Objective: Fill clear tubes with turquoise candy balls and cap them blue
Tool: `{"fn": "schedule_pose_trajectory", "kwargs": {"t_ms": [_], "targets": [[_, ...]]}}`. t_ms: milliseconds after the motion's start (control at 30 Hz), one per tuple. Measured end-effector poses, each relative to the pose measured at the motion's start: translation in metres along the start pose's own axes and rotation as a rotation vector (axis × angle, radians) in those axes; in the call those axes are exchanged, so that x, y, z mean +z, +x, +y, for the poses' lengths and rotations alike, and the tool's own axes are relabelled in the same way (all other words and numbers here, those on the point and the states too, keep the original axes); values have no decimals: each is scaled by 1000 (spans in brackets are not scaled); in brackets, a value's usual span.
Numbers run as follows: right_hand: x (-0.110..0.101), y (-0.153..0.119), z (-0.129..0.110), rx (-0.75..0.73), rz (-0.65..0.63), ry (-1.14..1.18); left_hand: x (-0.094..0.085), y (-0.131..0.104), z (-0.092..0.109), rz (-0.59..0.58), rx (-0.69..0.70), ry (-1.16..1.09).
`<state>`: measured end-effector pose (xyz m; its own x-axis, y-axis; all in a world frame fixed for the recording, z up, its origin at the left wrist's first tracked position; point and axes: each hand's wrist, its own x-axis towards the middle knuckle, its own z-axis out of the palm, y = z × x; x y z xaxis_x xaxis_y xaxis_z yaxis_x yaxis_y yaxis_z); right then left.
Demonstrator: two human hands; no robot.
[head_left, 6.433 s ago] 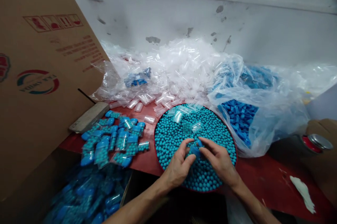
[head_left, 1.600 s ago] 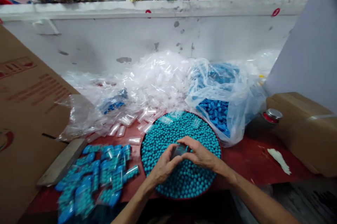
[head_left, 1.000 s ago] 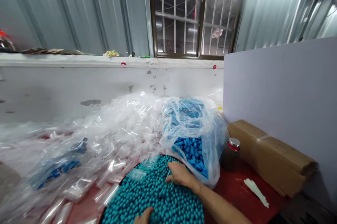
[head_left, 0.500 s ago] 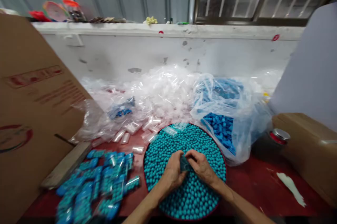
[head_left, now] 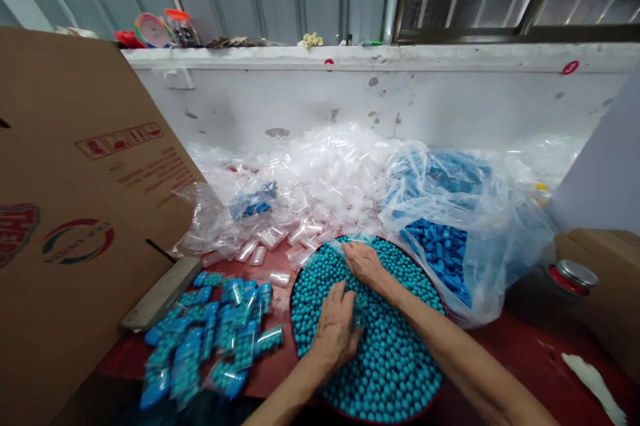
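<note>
My left hand (head_left: 336, 325) is over the round tub of turquoise beads (head_left: 294, 319), its fingers curled around a small clear plastic tube (head_left: 359, 317), partly hidden by the hand. My right hand (head_left: 366, 265) reaches to the far side of the tub. Its fingertips close on another clear tube (head_left: 339, 249) lying on the beads; the grip is partly covered by the fingers. Left of the tub lie several bead-filled tubes with blue ends (head_left: 245, 346).
A heap of clear empty tubes (head_left: 325, 179) lies against the wall. Right of it stands a plastic bag of blue parts (head_left: 440, 253). A large cardboard box (head_left: 100, 193) and a wooden strip (head_left: 163, 293) flank the left; a silver-lidded jar (head_left: 575, 276) and smaller box (head_left: 605, 249) the right.
My hands have come apart. The right has moved from beside the left to the tub's far edge, while the left stays over the beads with a tube. The view has swung left.
</note>
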<state>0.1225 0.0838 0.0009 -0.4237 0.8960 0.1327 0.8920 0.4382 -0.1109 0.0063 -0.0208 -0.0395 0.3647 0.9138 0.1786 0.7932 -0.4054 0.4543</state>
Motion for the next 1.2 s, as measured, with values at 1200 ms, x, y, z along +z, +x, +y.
{"fn": "schedule_pose_trajectory", "kwargs": {"t_ms": [1200], "targets": [[28,-78,44,-91,-5,510,1,13,0,-100,240,30]]}}
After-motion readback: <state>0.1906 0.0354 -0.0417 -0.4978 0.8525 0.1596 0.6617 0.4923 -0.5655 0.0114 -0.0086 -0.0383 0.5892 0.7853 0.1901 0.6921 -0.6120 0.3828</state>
